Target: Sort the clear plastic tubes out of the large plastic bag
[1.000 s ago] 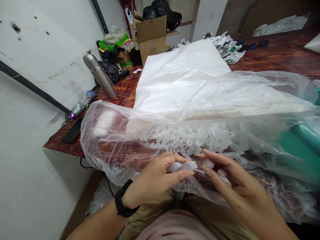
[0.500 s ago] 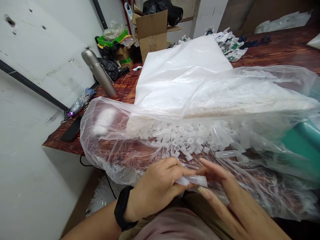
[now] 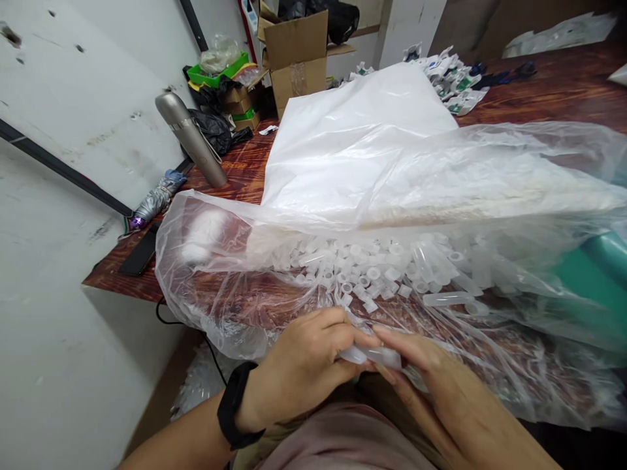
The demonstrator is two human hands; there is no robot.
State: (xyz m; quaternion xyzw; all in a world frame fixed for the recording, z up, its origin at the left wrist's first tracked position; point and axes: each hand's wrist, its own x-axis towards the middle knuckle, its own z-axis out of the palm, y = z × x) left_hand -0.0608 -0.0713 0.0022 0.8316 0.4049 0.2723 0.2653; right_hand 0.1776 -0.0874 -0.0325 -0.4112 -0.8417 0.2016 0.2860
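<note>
Near the bottom centre, my left hand (image 3: 308, 356), with a black band at its wrist, is closed on translucent plastic tubes (image 3: 379, 356). My right hand (image 3: 426, 365) has its thumb and fingers closed round the capped-looking right end of the same tubes. Just beyond the hands lies a pile of small translucent caps (image 3: 362, 267), with a few longer tubes (image 3: 447, 299) at its right side. Clear plastic sheeting (image 3: 220, 307) spreads around and under the pile.
A white bag (image 3: 353, 143) lies behind the pile. At the left stand a metal flask (image 3: 193, 143), an umbrella (image 3: 159, 199) and a phone (image 3: 138, 251). A cardboard box (image 3: 298, 65) is at the back, a teal container (image 3: 588, 281) at the right.
My right hand has moved left and its fingers have closed on the right end of the tubes. My left hand keeps its grip, almost in place.
</note>
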